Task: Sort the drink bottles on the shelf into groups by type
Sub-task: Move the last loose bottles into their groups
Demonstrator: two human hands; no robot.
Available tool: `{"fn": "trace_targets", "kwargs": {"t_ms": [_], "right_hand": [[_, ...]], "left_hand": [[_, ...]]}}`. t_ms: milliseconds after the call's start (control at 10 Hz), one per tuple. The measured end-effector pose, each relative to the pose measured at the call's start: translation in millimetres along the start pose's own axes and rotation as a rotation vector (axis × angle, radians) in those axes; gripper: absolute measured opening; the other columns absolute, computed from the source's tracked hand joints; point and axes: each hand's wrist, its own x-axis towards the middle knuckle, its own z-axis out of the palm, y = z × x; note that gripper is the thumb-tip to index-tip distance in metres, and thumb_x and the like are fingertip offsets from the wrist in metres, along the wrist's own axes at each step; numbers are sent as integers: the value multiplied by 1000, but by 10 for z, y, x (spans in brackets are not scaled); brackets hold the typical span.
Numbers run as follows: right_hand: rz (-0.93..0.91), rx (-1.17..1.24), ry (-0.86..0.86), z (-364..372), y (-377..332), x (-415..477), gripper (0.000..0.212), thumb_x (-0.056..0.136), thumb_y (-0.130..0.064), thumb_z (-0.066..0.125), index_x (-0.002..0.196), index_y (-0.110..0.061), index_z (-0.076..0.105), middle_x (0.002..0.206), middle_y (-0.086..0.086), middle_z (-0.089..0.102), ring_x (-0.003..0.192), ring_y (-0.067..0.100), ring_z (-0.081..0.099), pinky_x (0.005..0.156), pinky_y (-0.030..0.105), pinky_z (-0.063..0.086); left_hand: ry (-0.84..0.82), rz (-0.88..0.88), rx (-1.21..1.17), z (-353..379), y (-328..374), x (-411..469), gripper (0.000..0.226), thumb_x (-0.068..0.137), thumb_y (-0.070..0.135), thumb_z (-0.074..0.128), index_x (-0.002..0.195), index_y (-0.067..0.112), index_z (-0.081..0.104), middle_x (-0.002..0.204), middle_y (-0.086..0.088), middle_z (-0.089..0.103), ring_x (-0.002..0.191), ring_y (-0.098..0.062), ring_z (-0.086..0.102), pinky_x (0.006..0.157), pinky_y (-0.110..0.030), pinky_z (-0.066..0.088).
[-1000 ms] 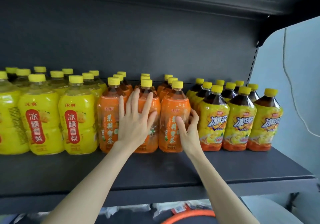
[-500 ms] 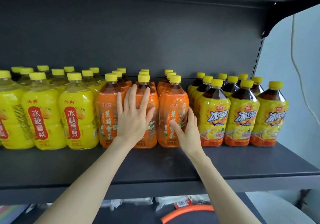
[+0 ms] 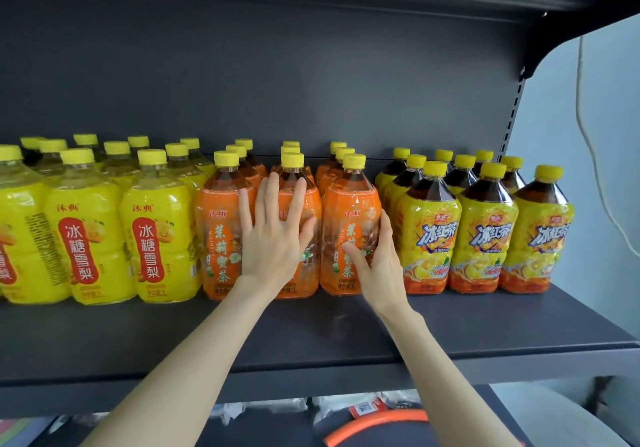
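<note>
Three kinds of yellow-capped bottles stand in rows on the dark shelf [image 3: 311, 339]. Yellow bottles with red labels [image 3: 86, 235] fill the left. Orange-labelled bottles sit in the middle. Dark tea bottles with yellow and blue labels [image 3: 485, 232] stand on the right. My left hand [image 3: 273, 235] lies flat with straight, spread fingers against the middle front orange bottle [image 3: 311, 204]. My right hand [image 3: 374, 256] grips the right front orange bottle [image 3: 349, 211], thumb on its label and fingers round its right side.
The shelf's back panel [image 3: 277, 76] rises behind the rows, with another shelf overhead. A strip of bare shelf runs in front of the bottles. Below the shelf lie packets and an orange hoop [image 3: 377, 422]. A pale wall with a cable [image 3: 595, 155] is at the right.
Both hands stay on the same orange bottles. My right hand's fingers have shifted from curled behind the bottle's side to lying more along it. The camera view has tilted slightly.
</note>
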Motion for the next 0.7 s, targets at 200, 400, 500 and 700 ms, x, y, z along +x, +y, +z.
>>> {"fn": "trace_targets", "kwargs": {"t_ms": [200,400,500,700], "right_hand": [[27,-169,-71,-80,-116,-38,82,94,-50,45,151,-27,-9,153,2,32,128,25,49,97,43,48],[29,-458,-118,-272,-241,-69,80,96,-48,45,152,-20,-5,141,8,48,113,30,59,86,43,52],[-44,-526,-57,-418,-394,-119,57,97,-35,49,146,-15,26,133,8,52,109,31,59,81,39,49],[-208,-400,46,-458,-860,-88,26,94,-27,54,113,-11,62,110,6,62,91,28,63,74,41,53]], "left_hand": [[-79,4,6,-127,-2,-13,60,99,49,17,148,15,23,149,-27,28,135,-41,33,112,-54,9],[-153,6,-71,-403,-10,-1,57,95,41,38,144,12,34,147,-28,30,132,-43,37,109,-55,22],[-162,-5,-177,-653,-17,-43,40,91,29,54,125,7,57,133,-20,51,116,-37,55,92,-47,45],[-104,2,-361,-1101,-312,-113,20,93,27,53,95,13,67,78,-1,70,66,-19,65,51,-26,48]]}}
